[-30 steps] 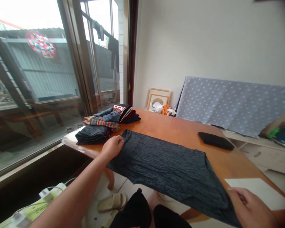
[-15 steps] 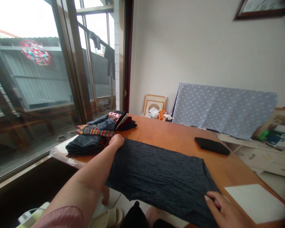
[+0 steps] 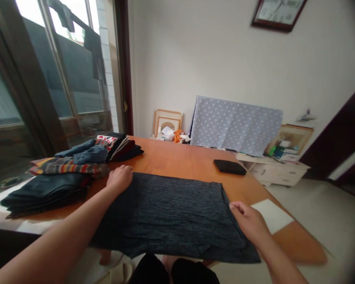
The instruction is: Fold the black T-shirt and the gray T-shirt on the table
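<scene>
A dark grey, streaked piece of clothing (image 3: 171,215) lies stretched between my hands over the table's near edge. Its lower part hangs above my knees. My left hand (image 3: 120,179) is closed on its far left corner, close to the piles of clothes. At its right edge, my right hand (image 3: 248,219) grips the cloth with fingers curled in. Whether it is a shirt or trousers, I cannot tell.
Folded dark clothes (image 3: 47,191), a striped garment (image 3: 68,165) and denim (image 3: 90,153) are piled at the left of the wooden table (image 3: 165,157). A folded black cloth (image 3: 230,167) and a white sheet (image 3: 272,215) lie on the right. A polka-dot cloth (image 3: 233,124) hangs behind.
My view has turned to the right. My right hand has moved up along the garment's right edge, and the cloth now lies flatter and straighter. My left hand keeps its corner.
</scene>
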Demonstrator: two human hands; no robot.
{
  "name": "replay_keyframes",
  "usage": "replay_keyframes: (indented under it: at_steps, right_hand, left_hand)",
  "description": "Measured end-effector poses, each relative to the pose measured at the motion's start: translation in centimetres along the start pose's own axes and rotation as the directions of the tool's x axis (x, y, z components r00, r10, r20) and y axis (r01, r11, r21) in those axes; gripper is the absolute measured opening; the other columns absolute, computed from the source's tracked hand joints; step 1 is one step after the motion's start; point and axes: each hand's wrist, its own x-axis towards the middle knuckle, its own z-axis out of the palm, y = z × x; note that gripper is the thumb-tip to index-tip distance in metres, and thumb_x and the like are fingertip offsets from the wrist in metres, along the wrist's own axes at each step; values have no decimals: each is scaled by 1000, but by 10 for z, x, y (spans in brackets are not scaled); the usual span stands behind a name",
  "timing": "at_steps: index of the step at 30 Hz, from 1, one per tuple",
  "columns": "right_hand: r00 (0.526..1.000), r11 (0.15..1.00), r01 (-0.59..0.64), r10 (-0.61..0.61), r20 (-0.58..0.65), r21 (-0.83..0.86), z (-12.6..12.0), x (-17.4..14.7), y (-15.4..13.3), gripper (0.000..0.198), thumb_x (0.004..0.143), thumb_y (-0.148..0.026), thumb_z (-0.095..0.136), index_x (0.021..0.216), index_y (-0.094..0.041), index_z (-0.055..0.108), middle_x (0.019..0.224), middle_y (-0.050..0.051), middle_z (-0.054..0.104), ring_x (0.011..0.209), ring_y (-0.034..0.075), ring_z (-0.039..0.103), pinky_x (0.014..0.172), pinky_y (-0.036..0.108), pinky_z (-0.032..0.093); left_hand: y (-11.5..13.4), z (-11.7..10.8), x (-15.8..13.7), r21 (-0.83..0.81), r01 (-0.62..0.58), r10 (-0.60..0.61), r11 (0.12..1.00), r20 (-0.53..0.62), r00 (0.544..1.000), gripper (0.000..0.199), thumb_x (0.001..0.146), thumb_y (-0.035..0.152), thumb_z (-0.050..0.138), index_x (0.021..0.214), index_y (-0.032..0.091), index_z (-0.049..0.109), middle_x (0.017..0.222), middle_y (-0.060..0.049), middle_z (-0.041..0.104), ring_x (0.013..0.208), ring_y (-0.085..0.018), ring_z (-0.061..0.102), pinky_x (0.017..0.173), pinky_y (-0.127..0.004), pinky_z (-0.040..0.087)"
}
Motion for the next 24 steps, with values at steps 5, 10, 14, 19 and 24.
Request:
replay_keyframes:
  at_steps: [5,10,14,19,24]
  right_hand:
    - [996,990,-76,69,-64,-119,3,58,4,34,89,-42,44,86,-23,73,87,3,76,82,21,68,72,27,46]
    - [987,962,-158,153,-40,-225,19,100,0,41,92,-44,42,80,-21,73,84,7,76,79,20,68,66,26,44]
    - [981,935,-194,193,-34,-296,37,111,-8,42,91,-53,46,80,-22,73,84,9,75,78,21,68,64,27,44]
    - [972,901,-234,225,-66,-366,50,111,-8,28,92,-43,49,91,-25,71,97,9,74,87,22,69,70,30,46]
    - [975,900,-224,203,-94,-374,47,110,-6,30,94,-40,47,99,-22,70,104,13,71,95,25,67,78,34,48]
  left_hand:
    - [-13,33,4,54,-81,75,995,108,991,59,96,56,29,131,19,60,148,-14,52,143,-34,37,114,-58,25]
    - [-20,41,7,36,-62,58,997,106,993,63,95,60,28,133,19,59,150,-15,50,144,-37,35,115,-67,18]
    - [-18,39,5,35,-55,52,998,99,994,62,95,59,29,133,20,58,150,-16,50,143,-37,36,115,-69,13]
    - [-16,36,3,41,-42,39,998,89,995,62,94,60,30,131,20,59,149,-17,50,141,-39,37,113,-72,9]
    - [-14,35,2,46,-41,37,998,87,995,63,95,62,28,131,21,59,147,-17,52,141,-39,38,112,-75,7]
